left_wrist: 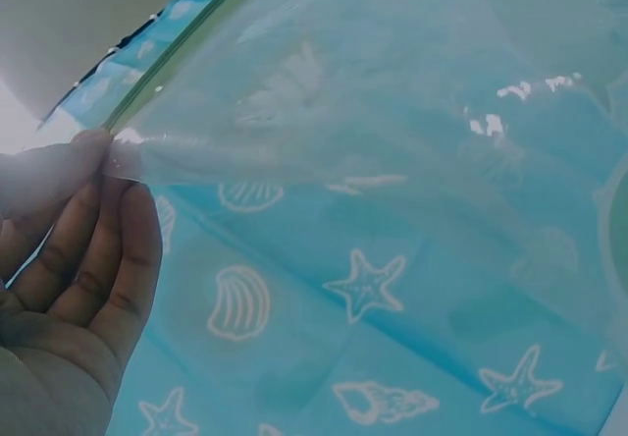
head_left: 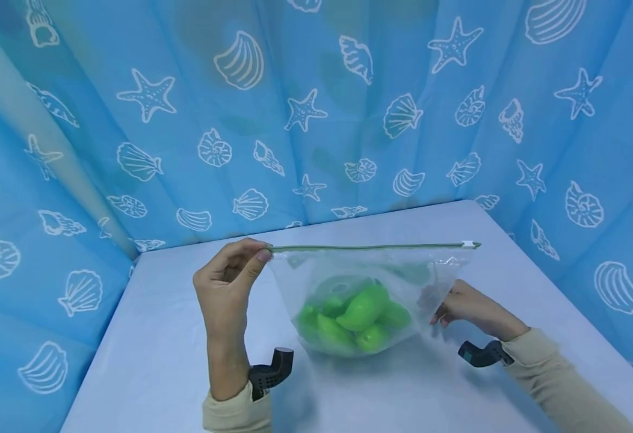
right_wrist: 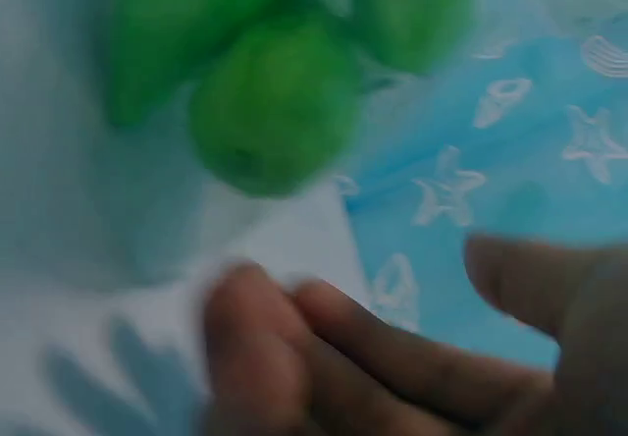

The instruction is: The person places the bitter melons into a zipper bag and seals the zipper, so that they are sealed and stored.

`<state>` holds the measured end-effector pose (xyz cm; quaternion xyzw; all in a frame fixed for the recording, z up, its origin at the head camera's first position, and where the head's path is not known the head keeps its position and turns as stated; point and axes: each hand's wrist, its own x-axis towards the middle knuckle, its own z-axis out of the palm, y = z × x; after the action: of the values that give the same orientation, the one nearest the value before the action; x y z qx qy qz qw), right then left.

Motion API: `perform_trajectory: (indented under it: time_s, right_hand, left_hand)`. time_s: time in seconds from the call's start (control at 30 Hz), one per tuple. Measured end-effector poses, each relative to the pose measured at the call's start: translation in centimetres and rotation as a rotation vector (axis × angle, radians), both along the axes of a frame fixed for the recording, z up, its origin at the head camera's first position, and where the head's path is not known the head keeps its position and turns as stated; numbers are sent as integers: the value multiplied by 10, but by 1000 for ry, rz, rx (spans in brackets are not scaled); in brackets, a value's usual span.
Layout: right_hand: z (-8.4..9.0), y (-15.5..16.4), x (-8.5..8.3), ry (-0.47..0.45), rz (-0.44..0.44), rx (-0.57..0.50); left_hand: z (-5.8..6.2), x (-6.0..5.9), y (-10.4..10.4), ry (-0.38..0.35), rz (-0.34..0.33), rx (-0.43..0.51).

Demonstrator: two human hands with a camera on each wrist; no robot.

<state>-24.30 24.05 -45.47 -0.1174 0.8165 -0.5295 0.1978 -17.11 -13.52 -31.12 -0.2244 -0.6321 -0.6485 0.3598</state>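
Observation:
A clear zip bag [head_left: 305, 282] hangs by its left top corner from my left hand [head_left: 230, 282], whose thumb and fingers pinch the end of the green zip strip [head_left: 360, 247]. At the strip's right end sits a white slider [head_left: 468, 244]. Several green, mango-shaped fruits [head_left: 365, 307] lie in the bottom of the bag. My right hand [head_left: 468, 307] is beside the bag's lower right side, its fingertips partly behind the plastic. In the right wrist view, the right thumb [right_wrist: 530, 284] stands apart from the loosely bent fingers, below a green fruit [right_wrist: 280, 107], with nothing held.
A white-covered table [head_left: 165, 337] lies beneath the bag. Blue curtains [head_left: 273, 150] with white shell and starfish prints surround its back and sides. Each wrist wears a black camera mount, the left one [head_left: 273, 370] close below the bag.

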Motion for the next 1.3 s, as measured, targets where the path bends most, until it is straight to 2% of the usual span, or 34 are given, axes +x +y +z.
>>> perform_trajectory:
  time_s: [0.1, 0.17, 0.23, 0.43, 0.63, 0.73, 0.87, 0.97, 1.03, 1.13, 1.2, 1.3]
  right_hand:
    - [-16, -3, 3, -110, 162, -22]
    - [-23, -6, 4, -124, 220, -36]
    - [-28, -8, 4, -106, 238, -59]
    - [-35, -12, -1, 2, 153, -114]
    - [-36, -18, -12, 153, 28, -110]
    - [-32, -16, -22, 133, 8, -147]
    - [-27, -12, -40, 194, -53, -9]
    - [-28, -12, -55, 246, -118, 102]
    - [-29, -13, -64, 206, -146, 70]
    - [-30, -17, -76, 213, -166, 66]
    - [-29, -20, -84, 238, -175, 81]
    - [-27, -24, -93, 286, -197, 115]
  left_hand:
    - [-4, -1, 0, -5, -1, 2]
    - [-5, -1, 0, -4, -4, 4]
    - [-6, -2, 0, 8, -3, 2]
    - [-10, -7, -1, 40, 7, 12]
    - [-19, -3, -12, 15, -81, -6]
    - [-23, 2, -18, -18, -141, -41]
    - [-27, 9, -28, -64, -197, -113]
    - [-31, 15, -35, -49, -271, -161]
    - [-36, 19, -40, -33, -347, -197]
    - [-48, 25, -48, -17, -454, -250]
    - [-58, 30, -52, -26, -483, -279]
    - [-74, 36, -58, -45, -492, -292]
